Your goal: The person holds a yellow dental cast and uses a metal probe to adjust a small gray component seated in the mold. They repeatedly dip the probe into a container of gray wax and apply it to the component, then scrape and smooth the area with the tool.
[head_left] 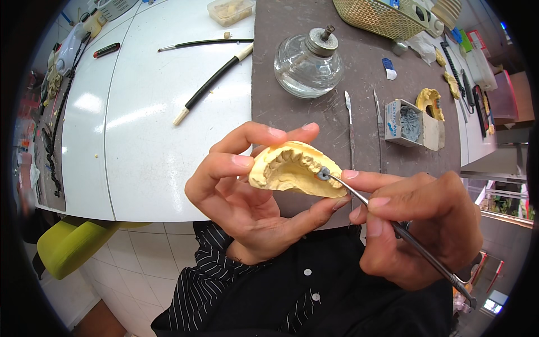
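Observation:
My left hand (pixel 241 191) grips a yellow plaster dental cast (pixel 292 185) by its edges, fingers behind and thumb at the lower right side. The row of teeth curves along its upper edge. On one tooth at the cast's right sits a small piece of grey-blue wax (pixel 323 173). My right hand (pixel 421 224) pinches a thin metal wax carver (pixel 412 241), slanting from lower right to upper left. The carver's tip is at the grey-blue wax; whether it touches or only hovers cannot be made out. A fingertip of my right hand rests close to the cast's right edge.
Beyond my hands stand a glass spirit burner (pixel 309 67) and an open box of grey-blue wax (pixel 409 124), with another yellow cast (pixel 430 102) behind. A carving knife (pixel 350 123) lies on the brown mat (pixel 275 121). Black tubing (pixel 210 84) rests on the white tabletop (pixel 151 157); a basket (pixel 379 19) is farther back.

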The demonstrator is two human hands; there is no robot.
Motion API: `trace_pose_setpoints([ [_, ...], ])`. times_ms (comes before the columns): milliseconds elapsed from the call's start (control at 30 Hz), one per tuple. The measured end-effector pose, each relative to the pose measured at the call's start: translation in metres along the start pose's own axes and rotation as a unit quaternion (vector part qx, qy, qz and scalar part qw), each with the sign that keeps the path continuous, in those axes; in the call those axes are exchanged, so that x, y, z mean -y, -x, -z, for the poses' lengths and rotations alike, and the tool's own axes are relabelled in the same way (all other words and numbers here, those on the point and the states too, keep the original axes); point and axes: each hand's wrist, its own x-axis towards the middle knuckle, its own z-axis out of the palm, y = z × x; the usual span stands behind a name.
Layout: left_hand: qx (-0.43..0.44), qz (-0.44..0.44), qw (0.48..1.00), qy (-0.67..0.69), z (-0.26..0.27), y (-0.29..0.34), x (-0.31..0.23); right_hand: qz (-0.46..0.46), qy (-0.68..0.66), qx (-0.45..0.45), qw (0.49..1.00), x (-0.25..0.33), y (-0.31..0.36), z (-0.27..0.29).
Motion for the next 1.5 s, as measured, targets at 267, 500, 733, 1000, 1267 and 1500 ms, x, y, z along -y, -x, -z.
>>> trace_pose_setpoints([
  [267, -0.002, -0.007, 1.0, -0.009, 0.0, -0.001, 0.0, -0.013, 0.014, -0.008, 1.0, 0.002, 0.0, -0.001],
  [500, -0.004, 0.005, 1.0, -0.002, 0.0, 0.0, -0.001, -0.027, 0.024, 0.004, 0.999, 0.004, 0.0, 0.001],
  [733, 0.001, 0.003, 1.0, -0.003, 0.0, -0.001, 0.0, -0.027, 0.025, -0.003, 0.999, 0.004, 0.0, 0.0],
  [1000, -0.003, 0.013, 1.0, -0.004, 0.0, 0.0, -0.002, -0.024, 0.022, 0.003, 0.999, 0.003, 0.001, 0.001],
  [1267, 0.004, 0.009, 1.0, -0.017, 0.001, 0.001, -0.002, 0.021, -0.038, -0.164, 0.985, -0.011, -0.002, -0.008],
  [1500, 0.004, 0.013, 0.999, -0.041, 0.001, 0.0, -0.008, -0.015, -0.105, -0.321, 0.941, -0.059, -0.053, -0.012],
])
